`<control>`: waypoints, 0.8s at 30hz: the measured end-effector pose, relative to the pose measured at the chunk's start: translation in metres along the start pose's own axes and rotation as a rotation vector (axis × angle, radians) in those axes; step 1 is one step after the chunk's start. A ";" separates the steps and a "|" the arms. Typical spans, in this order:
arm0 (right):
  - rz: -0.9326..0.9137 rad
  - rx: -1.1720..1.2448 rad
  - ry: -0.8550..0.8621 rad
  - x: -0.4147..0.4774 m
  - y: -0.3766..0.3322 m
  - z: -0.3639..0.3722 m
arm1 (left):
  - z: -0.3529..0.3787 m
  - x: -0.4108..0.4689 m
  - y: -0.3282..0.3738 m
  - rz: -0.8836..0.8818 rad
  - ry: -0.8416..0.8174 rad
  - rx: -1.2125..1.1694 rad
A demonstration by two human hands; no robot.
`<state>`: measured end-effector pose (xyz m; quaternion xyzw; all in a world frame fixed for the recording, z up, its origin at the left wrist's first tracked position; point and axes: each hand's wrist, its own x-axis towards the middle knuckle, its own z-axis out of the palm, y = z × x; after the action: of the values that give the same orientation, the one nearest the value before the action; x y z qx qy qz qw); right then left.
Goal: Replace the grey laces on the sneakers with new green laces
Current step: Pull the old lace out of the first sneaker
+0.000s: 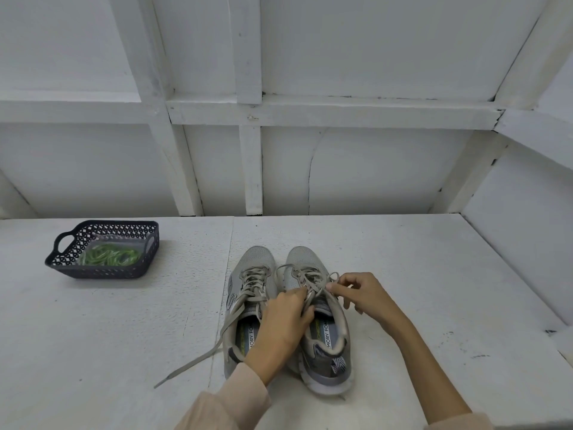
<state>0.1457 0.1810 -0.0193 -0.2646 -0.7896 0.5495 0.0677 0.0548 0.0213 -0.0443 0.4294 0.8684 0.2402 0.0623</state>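
Sneakers (257, 262) sit side by side mid-bench (434, 290), nearer the front edge, toes toward the back edge. I read this as early stage: nothing swapped yet.

- Left-side sneaker (248, 308): its grey lace (198, 356) is untied but threaded through the eyelets, one end trailing toward the front-left corner.
- Right-side sneaker (328, 333): lace also in the eyelets, loops loose over the toe. Both hands are on it.
- Left hand (283, 321): grip curled over the tongue, fingertips pinching the lace at the top eyelets.
- Right hand (364, 294): grip pinching a strand of the same lace between thumb and forefinger; other fingers loosely curled.
- Green laces (108, 256): untouched, in a clear bag inside the dark basket (93, 273) near the back-left corner, well apart from the shoes.

My judgement of what's left is nearly everything: pull both grey laces fully out, unbag the green ones, thread both shoes, tie off. Current step looks like loosening the second shoe.
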 end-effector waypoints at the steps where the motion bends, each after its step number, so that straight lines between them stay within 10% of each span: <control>1: -0.012 -0.010 -0.006 0.000 0.000 0.000 | 0.000 0.000 0.000 0.000 0.003 0.000; 6: -0.010 0.059 0.311 0.010 0.005 -0.004 | -0.001 -0.002 0.000 0.012 0.002 -0.019; 12: 0.094 0.046 -0.012 0.003 0.008 0.001 | 0.001 -0.001 -0.003 0.011 0.005 -0.047; 20: 0.086 0.266 0.228 0.006 0.010 0.005 | 0.001 -0.002 -0.001 0.007 -0.002 -0.054; 24: 0.148 0.192 0.027 0.002 0.009 0.008 | 0.001 -0.002 -0.002 0.001 0.001 -0.057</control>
<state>0.1436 0.1774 -0.0314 -0.3219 -0.7106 0.6225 0.0625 0.0548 0.0195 -0.0461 0.4279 0.8608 0.2652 0.0741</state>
